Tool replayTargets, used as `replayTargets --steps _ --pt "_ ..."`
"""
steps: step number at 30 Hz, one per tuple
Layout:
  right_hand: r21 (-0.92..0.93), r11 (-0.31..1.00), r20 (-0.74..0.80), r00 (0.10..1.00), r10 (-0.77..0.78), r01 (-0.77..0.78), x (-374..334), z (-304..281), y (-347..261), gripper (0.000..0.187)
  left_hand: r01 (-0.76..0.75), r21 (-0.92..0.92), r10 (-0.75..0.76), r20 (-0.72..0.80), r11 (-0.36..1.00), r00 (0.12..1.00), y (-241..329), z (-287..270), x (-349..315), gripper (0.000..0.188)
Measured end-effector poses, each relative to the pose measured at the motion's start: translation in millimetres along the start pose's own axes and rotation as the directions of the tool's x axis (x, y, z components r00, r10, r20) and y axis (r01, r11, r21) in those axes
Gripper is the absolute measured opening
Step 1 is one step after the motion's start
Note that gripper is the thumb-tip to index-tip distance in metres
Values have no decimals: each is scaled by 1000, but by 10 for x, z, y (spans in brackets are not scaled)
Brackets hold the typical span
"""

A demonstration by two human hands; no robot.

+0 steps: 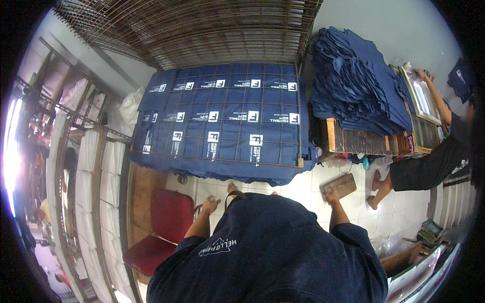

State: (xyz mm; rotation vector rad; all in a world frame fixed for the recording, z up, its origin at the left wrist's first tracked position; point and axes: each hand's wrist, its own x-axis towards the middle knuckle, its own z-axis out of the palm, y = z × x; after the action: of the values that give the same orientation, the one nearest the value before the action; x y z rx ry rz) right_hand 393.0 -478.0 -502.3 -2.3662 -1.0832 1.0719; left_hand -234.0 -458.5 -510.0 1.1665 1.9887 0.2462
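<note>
My left hand (209,204) is low in front of me, left of my body, with its fingers curled closed. Anything inside it is too small to make out. On the other side my right hand (331,196), also closed, overlaps the left edge of a flat brown slab (341,186). Whether I grip that slab or it rests on the floor behind the hand, I cannot tell. Beyond both hands, dark blue fabric pieces (202,129) with white prints lie in overlapping rows under a wire rack grid (232,165). Neither hand touches them.
More wire racks (192,30) are raised above the fabric. At right, a tall heap of blue fabric (353,86) covers a wooden table (361,139). A co-worker (429,171) there handles a white-edged frame (422,96). A red chair (169,217) and shelving (101,177) stand left.
</note>
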Motion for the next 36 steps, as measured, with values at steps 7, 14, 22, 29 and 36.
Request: replayTargets --steps 7,14,22,29,36 --pt "39 999 35 999 3 -5 -162 -14 -84 54 -63 47 63 -18 997 998 -111 -1 81 50" --pt "24 993 4 993 -116 116 105 179 530 47 55 52 -59 87 997 994 227 -71 -107 61" --pt "28 976 105 972 211 -215 -233 110 234 49 74 41 -76 62 996 995 345 -75 -154 59" --pt "105 964 152 962 228 -245 -341 151 109 48 -3 74 0 39 997 999 418 -181 -165 59" --pt "160 958 141 966 217 -238 -459 312 58 50 -27 86 23 53 996 998 149 -236 81 59"
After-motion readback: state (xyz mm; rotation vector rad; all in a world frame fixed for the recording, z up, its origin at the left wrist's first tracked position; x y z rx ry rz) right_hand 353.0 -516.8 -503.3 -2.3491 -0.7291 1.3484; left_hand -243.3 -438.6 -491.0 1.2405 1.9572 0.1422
